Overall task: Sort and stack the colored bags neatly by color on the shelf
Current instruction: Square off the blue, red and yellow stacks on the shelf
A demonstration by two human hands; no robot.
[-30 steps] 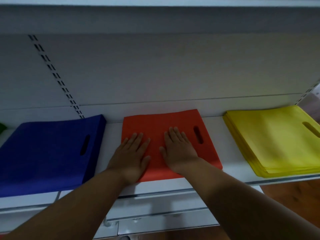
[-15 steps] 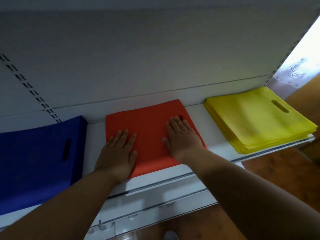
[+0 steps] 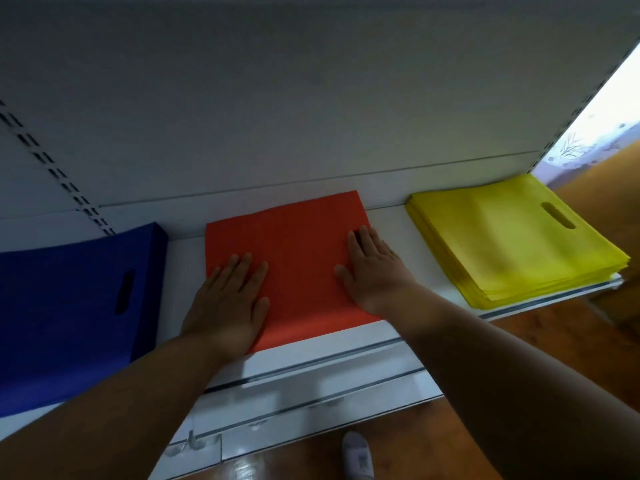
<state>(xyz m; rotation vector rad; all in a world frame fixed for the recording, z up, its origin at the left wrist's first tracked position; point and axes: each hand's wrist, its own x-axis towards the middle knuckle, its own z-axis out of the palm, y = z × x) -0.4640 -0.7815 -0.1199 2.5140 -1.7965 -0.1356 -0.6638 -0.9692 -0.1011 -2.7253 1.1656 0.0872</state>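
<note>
A flat red bag (image 3: 298, 258) lies in the middle of the white shelf (image 3: 391, 223). My left hand (image 3: 228, 299) presses flat on its near left corner, fingers straight. My right hand (image 3: 374, 271) lies flat on its right side and covers the handle slot. A thick stack of blue bags (image 3: 72, 306) sits to the left, handle slot showing. To the right rests a stack of yellow bags (image 3: 512, 244), reaching the shelf's front edge.
The shelf's white back panel (image 3: 311, 116) rises behind the bags, with slotted uprights at left and right. Lower white shelves (image 3: 311, 403) jut out below. A wooden floor (image 3: 433, 452) and a light shoe (image 3: 358, 455) show at the bottom.
My hands have spread apart over the red bag, the right one sliding right onto the handle slot. The camera has turned toward the right, shifting the blue stack out leftward.
</note>
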